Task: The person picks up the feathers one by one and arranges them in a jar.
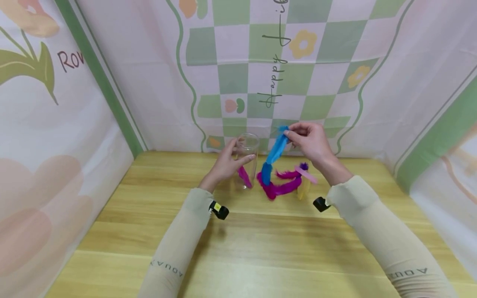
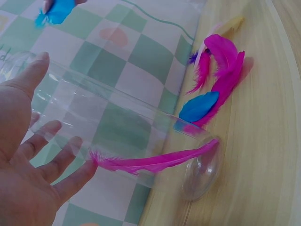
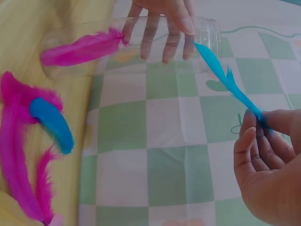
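A tall clear jar stands upright on the wooden table, with one magenta feather leaning inside it. My left hand holds the jar near its top, thumb on one side and fingers on the other. To the right of the jar, my right hand pinches a light blue feather by one end between thumb and fingertips. The feather's free end points down in the head view. Below it on the table lies a darker blue feather across several magenta feathers.
Beside the magenta feathers lie a yellow feather, a light pink one and a small dark purple one. Behind the table hangs a checked, printed cloth; more cloth rises on the left and right sides.
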The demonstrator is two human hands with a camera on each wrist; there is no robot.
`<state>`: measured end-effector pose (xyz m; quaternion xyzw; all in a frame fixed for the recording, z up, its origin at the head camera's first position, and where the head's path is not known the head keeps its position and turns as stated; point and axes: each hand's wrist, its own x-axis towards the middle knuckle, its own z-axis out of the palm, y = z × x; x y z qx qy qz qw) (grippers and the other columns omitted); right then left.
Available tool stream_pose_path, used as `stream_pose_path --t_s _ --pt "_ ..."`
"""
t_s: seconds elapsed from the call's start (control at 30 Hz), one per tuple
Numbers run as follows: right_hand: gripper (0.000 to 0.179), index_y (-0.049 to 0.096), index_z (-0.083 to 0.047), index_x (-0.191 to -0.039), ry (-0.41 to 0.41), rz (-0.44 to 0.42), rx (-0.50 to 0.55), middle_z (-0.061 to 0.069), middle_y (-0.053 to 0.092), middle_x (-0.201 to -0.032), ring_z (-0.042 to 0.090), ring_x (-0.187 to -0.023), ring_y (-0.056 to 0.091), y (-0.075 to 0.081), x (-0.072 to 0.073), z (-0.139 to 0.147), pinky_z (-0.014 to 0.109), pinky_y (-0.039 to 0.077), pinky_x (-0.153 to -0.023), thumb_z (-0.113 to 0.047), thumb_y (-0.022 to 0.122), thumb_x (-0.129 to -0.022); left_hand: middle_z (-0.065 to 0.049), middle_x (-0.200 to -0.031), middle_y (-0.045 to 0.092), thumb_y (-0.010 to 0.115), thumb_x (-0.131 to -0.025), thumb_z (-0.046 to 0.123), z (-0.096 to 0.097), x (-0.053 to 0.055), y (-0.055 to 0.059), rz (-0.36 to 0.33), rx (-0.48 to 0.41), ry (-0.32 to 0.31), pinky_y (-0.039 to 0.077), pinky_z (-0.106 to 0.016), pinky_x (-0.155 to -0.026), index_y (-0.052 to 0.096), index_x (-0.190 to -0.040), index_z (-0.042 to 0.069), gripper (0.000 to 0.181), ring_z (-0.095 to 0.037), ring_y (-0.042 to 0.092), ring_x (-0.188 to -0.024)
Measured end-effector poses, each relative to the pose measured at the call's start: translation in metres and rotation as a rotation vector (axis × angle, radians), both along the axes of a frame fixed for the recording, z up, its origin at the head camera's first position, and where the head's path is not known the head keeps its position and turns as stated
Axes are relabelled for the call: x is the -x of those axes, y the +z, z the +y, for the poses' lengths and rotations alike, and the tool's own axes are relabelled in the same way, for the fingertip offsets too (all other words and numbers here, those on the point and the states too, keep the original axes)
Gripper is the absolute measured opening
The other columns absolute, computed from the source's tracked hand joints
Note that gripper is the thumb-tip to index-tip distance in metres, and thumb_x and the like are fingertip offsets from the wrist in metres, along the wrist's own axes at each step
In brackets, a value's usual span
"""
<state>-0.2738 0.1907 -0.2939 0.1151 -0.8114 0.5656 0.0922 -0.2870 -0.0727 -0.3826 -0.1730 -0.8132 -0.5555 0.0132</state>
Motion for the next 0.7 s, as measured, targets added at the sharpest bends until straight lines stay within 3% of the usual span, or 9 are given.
stream_pose_path --t_s 0.7 --pt "0.027 0.070 0.004 -0.112 0.018 0.032 0.036 -0.001 0.075 -0.088 0.013 -0.076 0.071 0.0058 0.0026 -0.0077 0.023 0.057 -0.065 -0.020 0.069 -0.100 -0.002 -0.138 0.054 0.074 -0.093 0.047 0.0005 0.0018 -0.0015 0.006 -0.015 0.000 0.050 -0.047 -0.105 0.041 -0.153 0.015 0.076 -0.027 0.052 -0.133"
